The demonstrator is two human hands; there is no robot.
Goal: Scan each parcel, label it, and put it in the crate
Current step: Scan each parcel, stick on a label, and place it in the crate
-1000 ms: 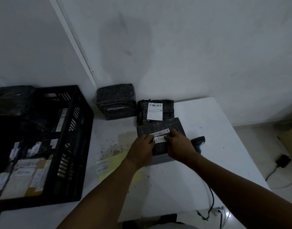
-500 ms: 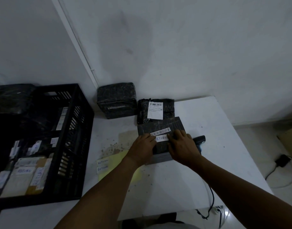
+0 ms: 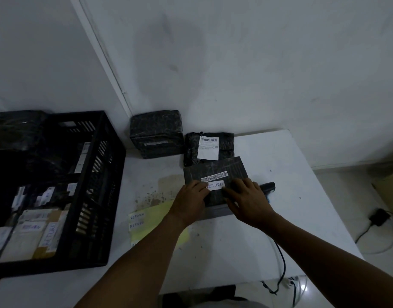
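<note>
On the white counter (image 3: 280, 230) a flat dark parcel (image 3: 215, 172) lies face up, with a barcode strip (image 3: 214, 176) across its top and a white RETURN label (image 3: 216, 185) just under it. The left hand (image 3: 191, 200) covers the label's left end and the right hand (image 3: 246, 198) lies just past its right end; the grip of each hand is loose and flat, fingers laid on the wrapping and holding nothing.

The likely fault is a poor stick: the wrapping looks crinkled, so an unpressed edge could lift or catch when the parcel goes among the others in the black crate (image 3: 97, 196) to the left. The label also sits touching the barcode strip, so any shift upward would cover bars. The scanner (image 3: 267, 187) lies just behind the right hand, its cable (image 3: 281, 261) trailing off the front edge, and a careless lift could snag it. Two wrapped parcels (image 3: 156, 134) wait near the wall, and the yellow label sheet (image 3: 146, 221) lies under the left forearm, where a sweep of the arm could drag it.
</note>
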